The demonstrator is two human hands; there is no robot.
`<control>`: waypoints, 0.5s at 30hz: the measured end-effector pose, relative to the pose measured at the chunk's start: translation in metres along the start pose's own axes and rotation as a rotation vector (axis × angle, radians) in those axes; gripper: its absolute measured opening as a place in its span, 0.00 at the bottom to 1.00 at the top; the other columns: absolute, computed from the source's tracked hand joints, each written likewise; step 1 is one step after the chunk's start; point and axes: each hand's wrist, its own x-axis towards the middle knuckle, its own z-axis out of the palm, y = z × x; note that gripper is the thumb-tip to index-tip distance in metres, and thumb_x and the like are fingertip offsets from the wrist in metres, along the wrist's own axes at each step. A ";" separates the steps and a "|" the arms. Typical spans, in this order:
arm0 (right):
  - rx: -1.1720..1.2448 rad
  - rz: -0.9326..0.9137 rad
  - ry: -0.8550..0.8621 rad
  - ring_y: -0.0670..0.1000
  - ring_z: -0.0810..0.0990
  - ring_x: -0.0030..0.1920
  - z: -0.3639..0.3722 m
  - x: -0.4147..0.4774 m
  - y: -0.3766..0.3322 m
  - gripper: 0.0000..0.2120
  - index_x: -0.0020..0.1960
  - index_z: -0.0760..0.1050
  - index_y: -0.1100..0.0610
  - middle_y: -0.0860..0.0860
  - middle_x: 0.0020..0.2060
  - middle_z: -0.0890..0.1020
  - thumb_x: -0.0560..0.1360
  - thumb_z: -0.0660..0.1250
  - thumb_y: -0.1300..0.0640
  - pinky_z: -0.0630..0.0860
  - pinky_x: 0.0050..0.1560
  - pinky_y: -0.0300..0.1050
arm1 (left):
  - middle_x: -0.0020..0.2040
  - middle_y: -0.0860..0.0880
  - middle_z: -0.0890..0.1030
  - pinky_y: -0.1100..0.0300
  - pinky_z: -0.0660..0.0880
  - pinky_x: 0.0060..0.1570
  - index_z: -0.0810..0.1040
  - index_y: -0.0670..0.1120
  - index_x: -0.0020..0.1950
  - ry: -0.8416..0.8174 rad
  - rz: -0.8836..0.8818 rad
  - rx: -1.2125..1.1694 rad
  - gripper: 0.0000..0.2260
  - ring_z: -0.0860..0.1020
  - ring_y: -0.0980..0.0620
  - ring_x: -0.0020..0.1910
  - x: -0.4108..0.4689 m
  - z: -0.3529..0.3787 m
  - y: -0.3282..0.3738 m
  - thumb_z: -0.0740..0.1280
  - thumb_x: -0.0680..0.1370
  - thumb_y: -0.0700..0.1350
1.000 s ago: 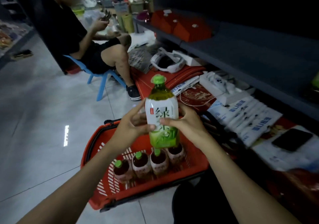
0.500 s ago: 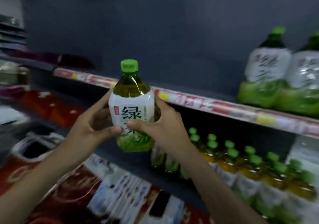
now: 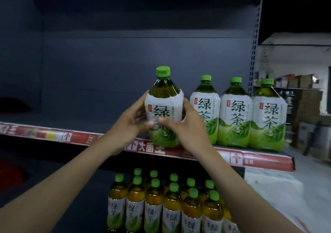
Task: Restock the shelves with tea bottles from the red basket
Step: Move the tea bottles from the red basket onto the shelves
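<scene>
I hold a large green tea bottle [image 3: 163, 105] with a green cap and white-and-green label upright between both hands. My left hand [image 3: 128, 127] wraps its left side and my right hand [image 3: 186, 125] its right side, thumbs meeting on the label. The bottle's base is at the front edge of the upper shelf [image 3: 100, 123], just left of three matching large bottles [image 3: 234, 114] standing in a row. The red basket is out of view.
The upper shelf to the left of the bottle is bare, with a red price strip [image 3: 53, 134] along its edge. Several smaller green-capped tea bottles [image 3: 161, 200] stand on the shelf below. Stacked boxes [image 3: 304, 103] sit beyond the shelf's right end.
I lifted the bottle out of the red basket on the floor and my view swung up and right to the shelf. The bottle now sits beside the row of large bottles.
</scene>
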 end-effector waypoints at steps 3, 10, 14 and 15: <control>-0.067 0.053 0.024 0.47 0.83 0.48 -0.001 0.009 0.011 0.28 0.60 0.73 0.48 0.46 0.49 0.84 0.64 0.75 0.40 0.81 0.49 0.51 | 0.67 0.52 0.77 0.52 0.75 0.63 0.60 0.56 0.77 -0.005 -0.022 0.007 0.36 0.76 0.55 0.65 0.017 0.011 -0.009 0.66 0.76 0.30; -0.472 0.056 0.118 0.55 0.82 0.48 0.001 0.014 0.006 0.25 0.56 0.74 0.55 0.52 0.47 0.84 0.71 0.70 0.37 0.73 0.41 0.45 | 0.66 0.52 0.77 0.53 0.78 0.58 0.61 0.57 0.76 0.065 -0.064 -0.044 0.29 0.76 0.54 0.64 0.033 0.028 -0.028 0.60 0.80 0.34; -0.593 0.035 0.090 0.57 0.81 0.50 -0.007 0.013 0.004 0.27 0.58 0.70 0.57 0.53 0.50 0.81 0.73 0.67 0.36 0.67 0.39 0.45 | 0.65 0.56 0.77 0.50 0.75 0.63 0.61 0.58 0.75 0.075 -0.067 0.008 0.26 0.76 0.59 0.63 0.035 0.036 -0.030 0.60 0.81 0.37; -0.601 0.028 0.076 0.57 0.81 0.51 -0.008 0.012 0.005 0.27 0.60 0.70 0.57 0.53 0.52 0.81 0.74 0.67 0.37 0.67 0.40 0.46 | 0.66 0.57 0.77 0.50 0.74 0.63 0.60 0.59 0.75 0.069 -0.063 0.033 0.25 0.76 0.60 0.63 0.034 0.037 -0.030 0.59 0.82 0.39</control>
